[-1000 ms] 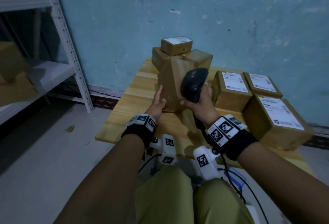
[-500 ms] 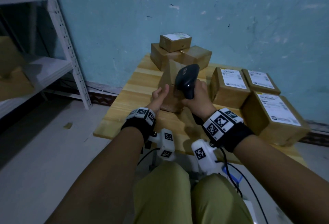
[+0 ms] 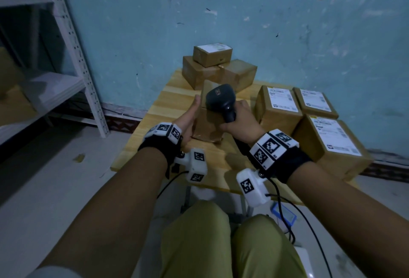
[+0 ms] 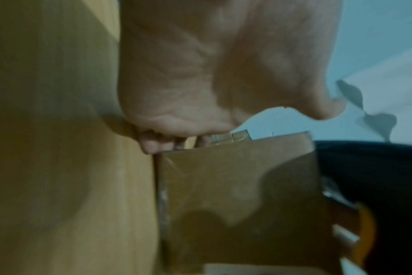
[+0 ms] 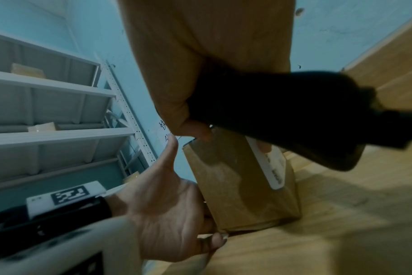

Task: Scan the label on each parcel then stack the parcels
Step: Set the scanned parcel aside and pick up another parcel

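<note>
A plain brown parcel (image 3: 207, 125) stands on end in the middle of the wooden table (image 3: 168, 105). My left hand (image 3: 188, 120) holds its left side, thumb up, and the fingers (image 4: 153, 144) curl round its far edge. My right hand (image 3: 241, 123) grips the black barcode scanner (image 3: 220, 97) by its handle, with the scanner's head over the parcel's top. The right wrist view shows a white label (image 5: 275, 167) on the parcel's right face (image 5: 235, 186), beside the scanner (image 5: 294, 111). A stack of three parcels (image 3: 212, 53) stands behind.
Three labelled parcels (image 3: 278, 105) lie label up at the table's right side, the largest (image 3: 334, 140) nearest me. A white metal shelf rack (image 3: 73, 41) stands to the left by the blue wall. Cables and a blue object (image 3: 285, 215) lie on the floor by my knees.
The upright parcel has come lower and nearer to me between both hands. The scanner head has shifted left over its top. My left thumb now points straight up.
</note>
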Tool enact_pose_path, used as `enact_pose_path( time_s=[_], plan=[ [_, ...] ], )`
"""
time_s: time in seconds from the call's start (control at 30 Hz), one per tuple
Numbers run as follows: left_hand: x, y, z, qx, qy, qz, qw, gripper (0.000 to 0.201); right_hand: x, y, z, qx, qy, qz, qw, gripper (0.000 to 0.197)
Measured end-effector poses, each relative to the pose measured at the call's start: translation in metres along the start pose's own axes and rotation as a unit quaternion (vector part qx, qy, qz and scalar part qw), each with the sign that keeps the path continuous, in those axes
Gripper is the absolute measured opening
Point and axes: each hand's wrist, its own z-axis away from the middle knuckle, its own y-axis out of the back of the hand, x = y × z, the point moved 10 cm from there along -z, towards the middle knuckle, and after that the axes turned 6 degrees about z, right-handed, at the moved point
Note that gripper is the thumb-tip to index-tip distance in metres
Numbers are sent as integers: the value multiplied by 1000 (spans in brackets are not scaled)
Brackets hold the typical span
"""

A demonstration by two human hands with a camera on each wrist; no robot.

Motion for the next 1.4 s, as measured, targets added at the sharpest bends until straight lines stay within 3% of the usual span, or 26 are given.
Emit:
enact_pose_path(
  time_s=[0.13,0.23,0.33,0.43,0.5,0.7,0.8,1.0,1.07,1.1,1.13,1.2,1.23,1.4],
  plan=[
    [3,-1,-3,39,10,2,999,69,2,3,3,5,-4,-34,999,51],
    [5,2,-1,71,11,26,997,60,7,3,6,10,-20,-162,986,41],
    [-3,12,-3,67,34,83,994,62,26,3,7,33,-90,-341,935,19],
    [-13,9,-3,21,54,145,988,66,42,-8,6,23,-152,-480,864,30],
    [-17,6,2,0,65,179,982,67,50,-12,5,18,-185,-498,847,35],
    [-22,5,6,-3,72,206,976,62,51,-10,4,25,-180,-500,847,2],
    [-15,5,5,-2,39,216,976,54,46,-8,5,30,-160,-507,847,11],
    [7,18,-3,50,-70,201,976,70,42,-6,7,38,-156,-522,838,35],
    [10,14,-5,50,-85,227,969,61,42,-6,7,42,-159,-508,846,37],
    [10,12,-4,55,-90,219,970,56,42,-6,8,48,-160,-497,851,37],
    [9,10,-7,61,-91,206,972,65,43,-6,7,54,-160,-488,856,37],
    [-1,8,-15,78,-78,186,976,107,41,-5,6,57,-153,-480,862,37],
    [-2,8,-15,91,-82,176,977,113,40,-6,5,55,-148,-478,864,38],
    [-17,16,-28,105,-62,227,966,95,35,-7,3,50,-121,-459,879,39]
  ],
)
